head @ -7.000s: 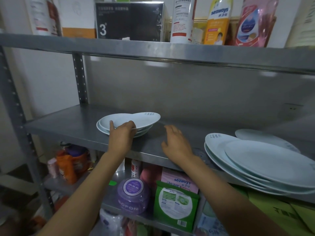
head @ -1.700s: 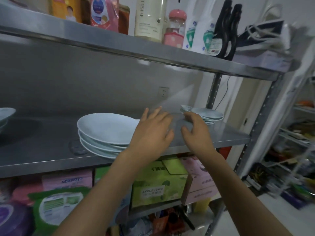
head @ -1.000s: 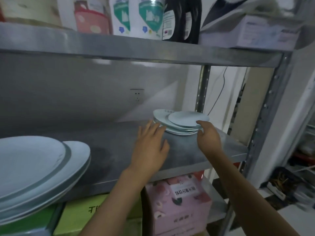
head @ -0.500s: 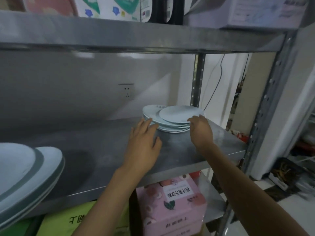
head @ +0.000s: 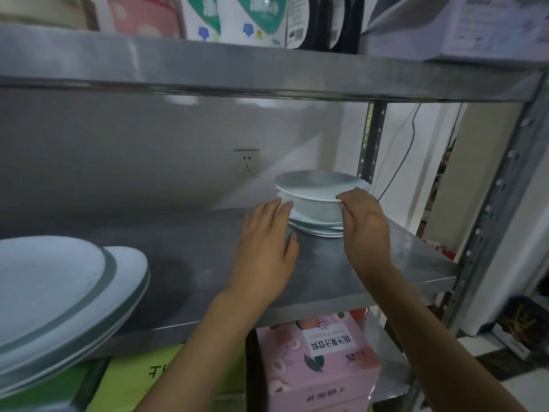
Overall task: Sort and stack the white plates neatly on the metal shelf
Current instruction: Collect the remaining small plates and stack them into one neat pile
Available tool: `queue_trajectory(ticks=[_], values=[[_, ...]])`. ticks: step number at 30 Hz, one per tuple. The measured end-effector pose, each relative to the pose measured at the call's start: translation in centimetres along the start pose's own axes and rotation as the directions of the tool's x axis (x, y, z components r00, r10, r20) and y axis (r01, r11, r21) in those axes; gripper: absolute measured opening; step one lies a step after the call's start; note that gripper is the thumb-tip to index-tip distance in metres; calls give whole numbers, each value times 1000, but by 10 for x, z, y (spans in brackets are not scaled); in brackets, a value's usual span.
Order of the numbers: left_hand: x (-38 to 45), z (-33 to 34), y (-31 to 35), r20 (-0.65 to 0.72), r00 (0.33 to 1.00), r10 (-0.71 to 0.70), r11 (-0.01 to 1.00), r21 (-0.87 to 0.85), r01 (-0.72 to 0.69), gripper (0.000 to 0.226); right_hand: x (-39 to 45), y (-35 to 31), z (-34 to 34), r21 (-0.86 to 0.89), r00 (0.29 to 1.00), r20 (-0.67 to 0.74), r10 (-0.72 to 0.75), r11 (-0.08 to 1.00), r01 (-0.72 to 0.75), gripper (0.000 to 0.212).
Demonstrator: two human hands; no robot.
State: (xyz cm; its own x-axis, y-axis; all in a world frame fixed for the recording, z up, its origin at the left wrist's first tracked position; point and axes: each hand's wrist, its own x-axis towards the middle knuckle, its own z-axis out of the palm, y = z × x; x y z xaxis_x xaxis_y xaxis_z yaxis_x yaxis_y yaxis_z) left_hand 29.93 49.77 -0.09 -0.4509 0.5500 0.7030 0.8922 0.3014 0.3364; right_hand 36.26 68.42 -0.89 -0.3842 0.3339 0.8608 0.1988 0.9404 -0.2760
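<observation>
A small stack of white plates sits at the far right of the middle metal shelf. Its top plates are lifted and tilted above the lower ones. My right hand holds the right rim of the lifted plates, thumb on the edge. My left hand has straight fingers that touch the stack's left side. A stack of large white plates lies at the near left of the same shelf.
The upper shelf hangs low over the plates and carries bottles and pouches. A perforated upright post stands just behind the small stack. A pink carton and green boxes sit on the shelf below. A wall socket is behind.
Both hands have reached the small stack. The top plates, which lay flat and spread out before, are now raised at my right hand and drawn together. The camera has moved closer.
</observation>
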Motion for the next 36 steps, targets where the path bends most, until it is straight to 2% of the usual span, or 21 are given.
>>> queue_trajectory(ticks=[2, 5, 12, 21, 27, 29, 32, 36], values=[[1, -18, 4, -45, 998, 38, 992, 126, -32, 56, 3, -21, -5, 62, 1000, -22, 0, 998, 2, 24], [2, -50, 5, -85, 996, 33, 979, 203, -15, 54, 6, -59, -11, 164, 997, -60, -39, 985, 48, 21], [-15, -129, -32, -100, 994, -49, 965, 253, 73, 47, -9, -156, -2, 351, 992, -67, -110, 928, 127, 22], [-77, -248, -95, -260, 964, -55, 952, 278, 129, 35, -22, -300, 26, 545, 982, -21, -188, 821, 169, 22], [-126, -326, -144, -393, 918, -41, 916, 352, 192, 12, -43, -400, 41, 662, 967, -13, -253, 723, 198, 22], [-145, -352, -162, -433, 901, -24, 899, 385, 209, 9, -50, -434, 44, 692, 963, 20, -269, 699, 181, 22], [-171, -382, -188, -507, 862, -2, 878, 412, 244, 10, -59, -480, 48, 713, 953, 164, -256, 699, 65, 32], [-203, -413, -230, -603, 792, -94, 877, 326, 352, 13, -78, -526, 55, 677, 935, 282, -213, 735, -37, 50]])
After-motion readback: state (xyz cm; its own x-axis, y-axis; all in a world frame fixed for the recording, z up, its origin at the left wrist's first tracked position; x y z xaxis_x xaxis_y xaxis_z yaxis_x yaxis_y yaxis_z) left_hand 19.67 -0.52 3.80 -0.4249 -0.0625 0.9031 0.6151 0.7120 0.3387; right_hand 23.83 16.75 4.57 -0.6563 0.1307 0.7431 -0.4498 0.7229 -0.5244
